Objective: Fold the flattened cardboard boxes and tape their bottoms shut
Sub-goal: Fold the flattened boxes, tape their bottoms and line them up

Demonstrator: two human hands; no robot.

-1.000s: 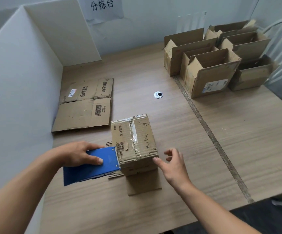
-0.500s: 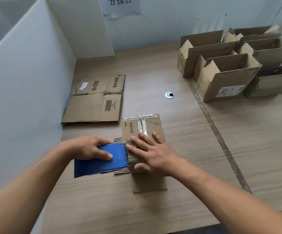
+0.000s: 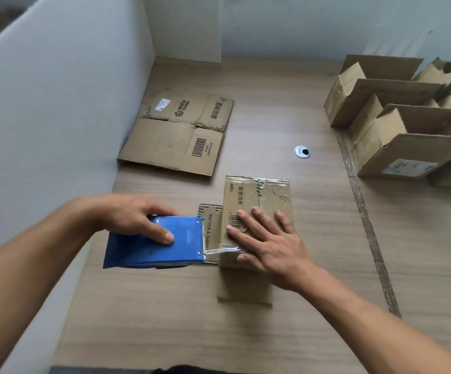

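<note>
The right hand [image 3: 269, 240] lay flat on the box [image 3: 259, 211]; just left, the left hand [image 3: 138, 220] gripped the tape dispenser [image 3: 159, 245], tape [image 3: 220, 249] stretched between.

upturned cardboard box [image 3: 259, 209], bottom taped; flattened box [image 3: 175, 133] lies beyond it.

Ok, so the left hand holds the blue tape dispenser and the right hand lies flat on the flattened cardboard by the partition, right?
Not quite. In the head view the right hand lies flat on the box being taped, not on the flattened cardboard, which sits untouched by the partition. The left hand does hold the blue tape dispenser.
</note>
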